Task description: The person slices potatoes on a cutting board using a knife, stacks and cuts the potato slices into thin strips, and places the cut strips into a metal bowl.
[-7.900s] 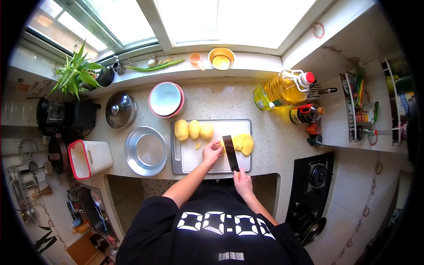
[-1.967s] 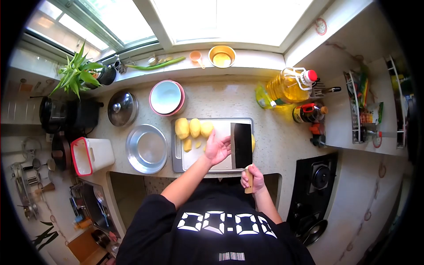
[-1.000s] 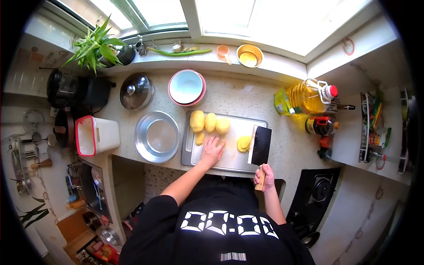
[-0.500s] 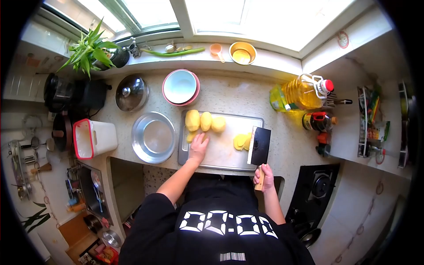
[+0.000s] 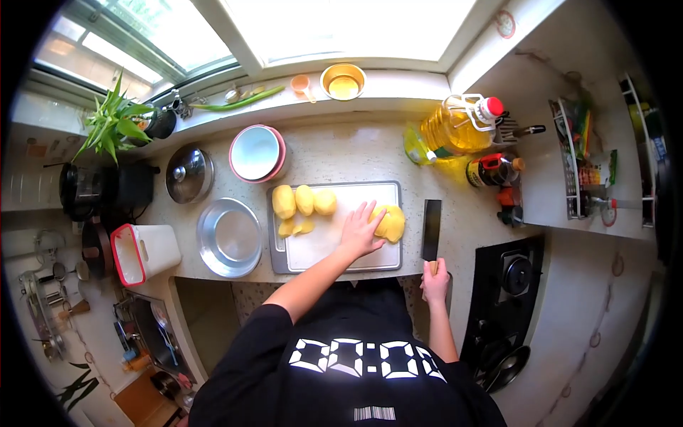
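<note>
Speckled countertop [image 5: 341, 139] is extending below the window [image 5: 348, 28]. I am gripping the cleaver [image 5: 431, 231] by its handle in the right hand [image 5: 435, 282], right of the cutting board [image 5: 306, 250], and holding the left hand [image 5: 361, 233] wide at the potato slices [image 5: 393, 225] on the board's right half; three peeled potatoes [image 5: 304, 200] are lying upper left.

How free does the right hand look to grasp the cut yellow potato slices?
Probably not: the right hand grips the dark-bladed, wooden-handled cleaver, and the left hand sits at the slices.
</note>
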### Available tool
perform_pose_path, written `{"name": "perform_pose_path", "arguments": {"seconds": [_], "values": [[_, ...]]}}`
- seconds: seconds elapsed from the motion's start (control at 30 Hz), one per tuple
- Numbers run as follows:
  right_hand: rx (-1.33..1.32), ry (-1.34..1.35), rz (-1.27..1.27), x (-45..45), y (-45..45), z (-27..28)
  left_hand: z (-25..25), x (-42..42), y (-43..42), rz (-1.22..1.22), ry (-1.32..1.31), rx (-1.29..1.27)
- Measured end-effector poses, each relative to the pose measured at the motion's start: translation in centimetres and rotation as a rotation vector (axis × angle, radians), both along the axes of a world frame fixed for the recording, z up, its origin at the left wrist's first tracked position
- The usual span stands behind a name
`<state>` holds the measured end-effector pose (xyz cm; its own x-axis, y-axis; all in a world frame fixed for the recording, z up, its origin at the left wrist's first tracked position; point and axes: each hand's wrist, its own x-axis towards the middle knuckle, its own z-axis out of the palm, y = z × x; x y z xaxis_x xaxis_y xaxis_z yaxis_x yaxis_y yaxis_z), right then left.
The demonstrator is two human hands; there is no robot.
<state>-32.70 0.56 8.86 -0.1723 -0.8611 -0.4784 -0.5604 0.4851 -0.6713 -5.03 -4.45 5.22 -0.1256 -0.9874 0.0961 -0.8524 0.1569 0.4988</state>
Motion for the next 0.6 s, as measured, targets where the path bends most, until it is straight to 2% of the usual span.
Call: {"name": "perform_pose_path", "arguments": {"seconds": [0.07, 0.17, 0.27, 0.5, 0.6], "values": [[-0.363, 0.425, 0.209, -0.8, 0.7, -1.4, -0.1, -0.6, -0.9, -0.037, -0.078, 0.043], [-0.315, 0.477, 0.162, -0.2, 0.3, -0.6, -3.0, -0.7, -1.0, -0.061, -0.068, 0.048], [-0.443, 0.509, 0.213, -0.9, -0.2, -2.7, -4.8, -0.4, -0.8, -0.059, -0.025, 0.022], [-0.417, 0.598, 0.17, -1.1, -0.6, -6.5, -5.5, 0.2, 0.0, -0.045, 0.072, -0.028], [-0.388, 0.605, 0.164, -1.3, -0.7, -7.8, -4.5, 0.7, 0.4, -0.031, -0.02, -0.076]]}}
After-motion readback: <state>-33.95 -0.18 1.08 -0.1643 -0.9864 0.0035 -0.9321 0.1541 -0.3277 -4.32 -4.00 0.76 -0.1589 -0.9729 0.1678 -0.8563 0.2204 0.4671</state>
